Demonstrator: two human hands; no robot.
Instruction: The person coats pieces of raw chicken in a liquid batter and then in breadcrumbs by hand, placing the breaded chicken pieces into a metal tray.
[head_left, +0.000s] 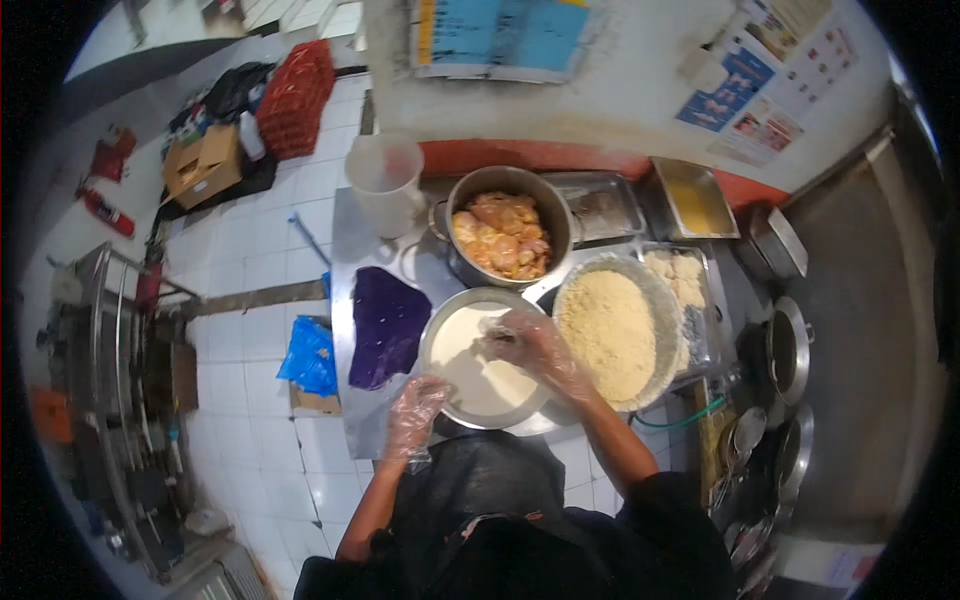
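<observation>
My left hand (420, 409), in a clear plastic glove, is at the lower left rim of a metal bowl of pale batter (457, 360). My right hand (529, 343), gloved too, is over the right half of that bowl with its fingers bent; whether they hold anything is not clear. Behind the bowl stands a metal pot (465, 184) filled with raw marinated chicken pieces (504, 232). To the right is a large basin (666, 330) of crumbly pale flour coating (607, 330). Beyond it, a metal tray (712, 315) carries coated pieces (679, 276).
A dark purple cloth (386, 326) and a translucent plastic jug (386, 180) are on the steel table (349, 420) at the left. Along the back are a flat metal tray (626, 202) and a deep pan of yellow liquid (694, 206). Pans (791, 360) stand at the far right.
</observation>
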